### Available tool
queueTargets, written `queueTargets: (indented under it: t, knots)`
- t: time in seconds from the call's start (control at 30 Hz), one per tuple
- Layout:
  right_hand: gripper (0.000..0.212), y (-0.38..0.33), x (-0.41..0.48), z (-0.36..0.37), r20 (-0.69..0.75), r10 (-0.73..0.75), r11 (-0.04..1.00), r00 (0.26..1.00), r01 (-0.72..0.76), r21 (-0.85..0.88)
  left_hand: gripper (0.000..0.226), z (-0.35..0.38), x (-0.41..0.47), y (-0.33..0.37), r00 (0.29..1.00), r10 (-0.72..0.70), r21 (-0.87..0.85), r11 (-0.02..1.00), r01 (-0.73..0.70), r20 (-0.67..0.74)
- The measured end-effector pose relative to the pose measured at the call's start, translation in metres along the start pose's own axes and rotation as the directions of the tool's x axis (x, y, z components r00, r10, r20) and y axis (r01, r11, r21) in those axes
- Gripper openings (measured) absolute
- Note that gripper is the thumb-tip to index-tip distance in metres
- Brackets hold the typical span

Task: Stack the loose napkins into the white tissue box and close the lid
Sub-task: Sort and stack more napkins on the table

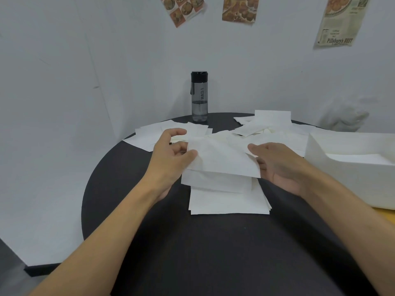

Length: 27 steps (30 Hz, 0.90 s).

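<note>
A white napkin (222,159) hangs just above a stack of napkins (228,201) in the middle of the round black table (192,253). My left hand (171,157) pinches the napkin's left edge between thumb and fingers. My right hand (277,165) holds its right edge, thumb on top and fingers underneath. More loose napkins lie spread across the far side of the table, one group at the left (162,133) and another at the right (267,124). The white tissue box (350,180) stands open at the right edge with napkins inside.
A dark water bottle (199,97) stands at the table's far edge against the white wall. Food posters hang on the wall above. A crumpled white thing (346,116) lies behind the box. A yellow surface (384,216) shows under the box at the right.
</note>
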State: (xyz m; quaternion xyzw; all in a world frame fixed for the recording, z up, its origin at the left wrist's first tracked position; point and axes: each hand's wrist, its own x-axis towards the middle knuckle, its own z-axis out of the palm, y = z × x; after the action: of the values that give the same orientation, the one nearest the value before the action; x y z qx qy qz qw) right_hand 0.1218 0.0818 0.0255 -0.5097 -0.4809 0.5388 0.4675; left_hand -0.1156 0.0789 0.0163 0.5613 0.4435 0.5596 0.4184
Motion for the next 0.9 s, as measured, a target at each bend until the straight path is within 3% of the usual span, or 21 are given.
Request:
queueTargets:
  t: [0.27, 0.43, 0.57, 0.67, 0.77, 0.9]
  knots:
    - [0.031, 0.0, -0.002, 0.002, 0.02, 0.01, 0.998, 1.0, -0.011, 0.062, 0.038, -0.002, 0.0, -0.001, 0.998, 0.065, -0.018, 0.998, -0.064, 0.017]
    - [0.018, 0.001, -0.002, 0.004, -0.073, -0.207, 0.973, 0.976, 0.213, 0.087, 0.038, -0.002, 0.0, 0.0, 0.998, 0.051, -0.042, 0.998, -0.05, 0.023]
    - [0.009, -0.001, -0.004, 0.007, -0.156, -0.301, 0.937, 0.941, 0.322, 0.136, 0.024, 0.002, 0.0, 0.005, 0.995, -0.074, -0.199, 0.976, 0.085, 0.061]
    - [0.008, -0.001, -0.006, 0.009, -0.194, -0.31, 0.932, 0.931, 0.338, 0.132, 0.022, 0.004, -0.002, 0.007, 0.995, -0.042, -0.158, 0.986, 0.057, 0.094]
    - [0.016, -0.004, -0.01, 0.012, -0.163, -0.305, 0.934, 0.938, 0.328, 0.138, 0.035, 0.004, -0.003, 0.006, 0.994, -0.021, -0.117, 0.993, 0.034, 0.105]
    - [0.011, -0.008, -0.012, 0.012, -0.088, -0.272, 0.952, 0.958, 0.281, 0.117, 0.011, 0.002, -0.001, -0.001, 0.996, 0.085, 0.019, 0.996, -0.085, 0.005]
